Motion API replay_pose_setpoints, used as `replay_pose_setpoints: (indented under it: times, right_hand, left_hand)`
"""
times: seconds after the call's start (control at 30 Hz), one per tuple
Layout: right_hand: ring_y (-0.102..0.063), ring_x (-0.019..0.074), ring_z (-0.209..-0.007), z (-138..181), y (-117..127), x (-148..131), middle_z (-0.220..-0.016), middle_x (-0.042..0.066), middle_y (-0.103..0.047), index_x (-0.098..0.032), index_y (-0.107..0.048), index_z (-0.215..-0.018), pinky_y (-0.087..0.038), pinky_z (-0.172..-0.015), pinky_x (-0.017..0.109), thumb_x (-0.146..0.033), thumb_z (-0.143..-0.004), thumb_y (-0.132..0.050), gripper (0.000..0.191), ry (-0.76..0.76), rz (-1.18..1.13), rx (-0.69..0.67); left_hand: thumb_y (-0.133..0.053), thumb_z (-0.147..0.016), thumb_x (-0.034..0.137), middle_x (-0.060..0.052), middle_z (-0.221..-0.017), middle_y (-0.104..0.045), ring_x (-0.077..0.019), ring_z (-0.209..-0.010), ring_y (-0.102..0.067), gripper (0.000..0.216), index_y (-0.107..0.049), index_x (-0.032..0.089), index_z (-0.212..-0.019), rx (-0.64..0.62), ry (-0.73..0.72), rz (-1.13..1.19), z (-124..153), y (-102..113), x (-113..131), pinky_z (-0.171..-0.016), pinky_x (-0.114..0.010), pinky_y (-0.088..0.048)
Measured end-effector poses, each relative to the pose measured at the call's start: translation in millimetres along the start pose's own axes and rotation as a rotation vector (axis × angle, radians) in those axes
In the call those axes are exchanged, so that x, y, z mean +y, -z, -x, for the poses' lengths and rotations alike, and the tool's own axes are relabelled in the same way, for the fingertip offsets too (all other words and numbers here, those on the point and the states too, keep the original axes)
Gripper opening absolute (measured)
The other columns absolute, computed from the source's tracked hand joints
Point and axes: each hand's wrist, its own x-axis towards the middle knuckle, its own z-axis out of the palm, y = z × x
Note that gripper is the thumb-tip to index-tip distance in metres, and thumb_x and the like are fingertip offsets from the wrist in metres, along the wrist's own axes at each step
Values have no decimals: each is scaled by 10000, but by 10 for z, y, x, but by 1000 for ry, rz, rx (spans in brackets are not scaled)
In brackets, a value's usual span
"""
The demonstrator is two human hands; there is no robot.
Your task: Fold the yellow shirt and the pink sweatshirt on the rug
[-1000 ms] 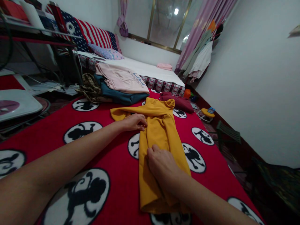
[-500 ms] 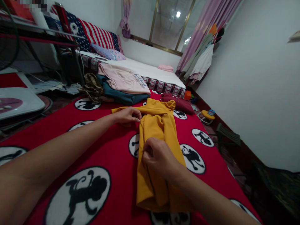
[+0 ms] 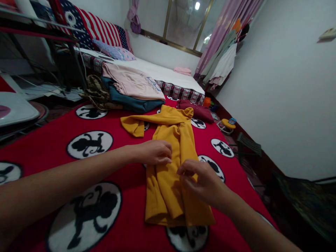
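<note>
One sleeve of the yellow garment [image 3: 169, 182] points toward the left edge of the red surface [image 3: 133, 213]; its body stretches from near the far edge toward the near one. Left hand [image 3: 157, 153] curls narrow over the body; right hand [image 3: 203, 178], thumb slightly parted from fingers, sits rightward. Light, even strokes would probably flatten the long creases best. Whether either pinches cloth, I cannot tell; the surface's near edge is cut off.

The single head-worn camera is looking forward and down from above the near side of the red plush blanket with white monkey-print circles [image 3: 133, 210], close to the yellow cloth garment [image 3: 168, 189], and facing the gold-framed glass window [image 3: 183, 24] beyond the far edge.
</note>
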Motion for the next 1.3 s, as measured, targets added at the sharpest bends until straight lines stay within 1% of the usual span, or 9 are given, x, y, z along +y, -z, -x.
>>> replay_pose_setpoints:
  times: [0.13, 0.27, 0.43, 0.6, 0.73, 0.9, 1.03, 1.17, 1.3]
  right_hand:
    - [-587, 151, -804, 373, 371, 164, -900, 16, -645, -205, -630, -916, -418, -690, 234, -161, -738, -681, 190, -145, 87, -189]
    - [-581, 181, -942, 703, 309, 164, -1132, 20, -587, -266, -570, -1111, -425, -741, 236, -163, -631, -766, 529, -228, 181, -307]
    - [-577, 155, -909, 783, 14, 130, -1032, 24, -604, -219, -580, -931, -410, -728, 223, -49, -729, -575, 263, -218, 109, -151]
    - [-608, 159, -827, 735, 170, 208, -886, 20, -675, -197, -658, -880, -451, -727, 233, -251, -802, -658, 95, -226, -229, -199]
    - [-619, 174, -768, 518, 223, 431, -799, 39, -683, -175, -673, -847, -476, -691, 268, -391, -853, -602, 227, -239, -247, 10]
    - [-533, 234, -1218, -76, 85, 716, -1271, 102, -604, -216, -611, -1181, -397, -1053, 405, -364, -863, -599, 351, -19, -91, 295]
    - [-337, 250, -1405, -623, -96, 910, -1504, 143, -392, -193, -396, -1435, -271, -1155, 455, -409, -869, -573, 631, -62, -22, 371]
    - [-230, 270, -1452, -989, -270, 1061, -1555, 158, -292, -153, -320, -1486, -191, -1172, 510, -448, -910, -493, 669, -157, 97, 303]
    - [-216, 278, -1456, -1057, -343, 1104, -1555, 155, -289, -136, -353, -1471, -154, -1167, 544, -478, -932, -444, 645, -188, 221, 231]
  left_hand:
    - [-556, -899, 275, -63, -810, -671, -145, -757, -600, 247, -689, 141, -739, 11, 99, -59, -72, -104, -21, -679, -216, -420]
    - [-646, -827, 268, -34, -887, -669, -151, -802, -597, 163, -696, 193, -964, 65, 105, -55, -157, -157, -22, -671, -209, -410]
    - [-567, -774, 61, -40, -974, -652, -154, -903, -604, 228, -703, 202, -892, 6, -38, 22, -163, -228, 145, -784, -202, -441]
    - [-508, -650, -42, -7, -836, -693, -136, -803, -629, 347, -712, 194, -802, -131, -17, 113, -33, -130, 243, -710, -180, -448]
    - [-501, -667, -16, -4, -815, -706, -133, -752, -634, 332, -718, 194, -804, -124, 123, 51, 5, 25, 88, -681, -184, -455]
    - [-558, -785, 186, -96, -1205, -609, -254, -1102, -560, 362, -652, 203, -1134, 341, 541, -382, 106, 252, -472, -930, -332, -448]
    - [-688, -714, 417, -160, -1251, -575, -325, -1120, -548, 702, -493, 170, -1342, 373, 956, -450, 351, 419, -906, -894, -376, -457]
    - [-685, -709, 487, -122, -1018, -690, -276, -897, -628, 527, -632, 149, -1110, 326, 1030, -319, 570, 506, -1139, -676, -279, -437]
    - [-678, -699, 316, -4, -601, -629, -149, -572, -544, 169, -642, 154, -732, 304, 935, -252, 639, 551, -1274, -507, -221, -301]
